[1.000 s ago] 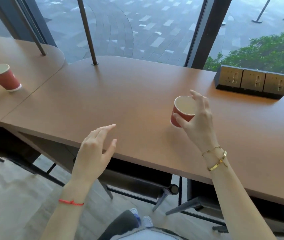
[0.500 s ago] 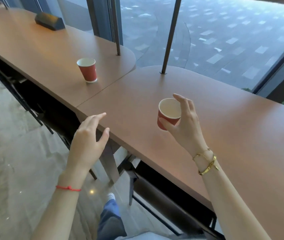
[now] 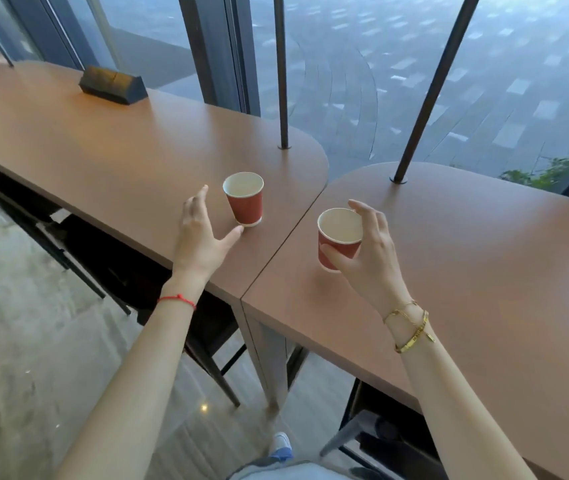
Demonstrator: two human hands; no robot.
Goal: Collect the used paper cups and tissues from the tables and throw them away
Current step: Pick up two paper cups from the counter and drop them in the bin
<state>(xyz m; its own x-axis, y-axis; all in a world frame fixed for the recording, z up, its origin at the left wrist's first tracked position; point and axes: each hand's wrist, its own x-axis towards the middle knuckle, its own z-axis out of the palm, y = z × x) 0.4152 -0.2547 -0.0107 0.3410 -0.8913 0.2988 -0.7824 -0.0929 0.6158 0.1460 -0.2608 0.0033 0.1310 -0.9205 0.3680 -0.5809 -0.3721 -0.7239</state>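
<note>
From the head camera, two long brown tabletops with a smooth matte wood-look finish meet end to end, each rounded at its far corner: the left table [image 3: 85,143] and the right table [image 3: 483,258], with a thin seam between them. The right hand [image 3: 367,252] holds a red paper cup [image 3: 336,240] above the right table, thumb pressed against the cup's near side and fingers curved round its far side at the rim; the cup is a tapered cylinder with a white rolled rim, a pale inside and a white base edge, tilted slightly. Gold bracelets [image 3: 411,327] circle that wrist. A second red paper cup [image 3: 244,199] of the same shape stands upright on the left table near its rounded end. The left hand [image 3: 203,233] hovers just beside it, fingers spread and thumb stretched toward the cup's base, very near it; whether it touches cannot be told. A thin red string bracelet [image 3: 177,299] sits on the left wrist. Farther back on the left table lies a dark wedge-shaped socket box [image 3: 113,85]. Two slim dark metal poles [image 3: 281,71] rise through the tabletops before glass panes, and below lies grey mottled floor [image 3: 16,341].
</note>
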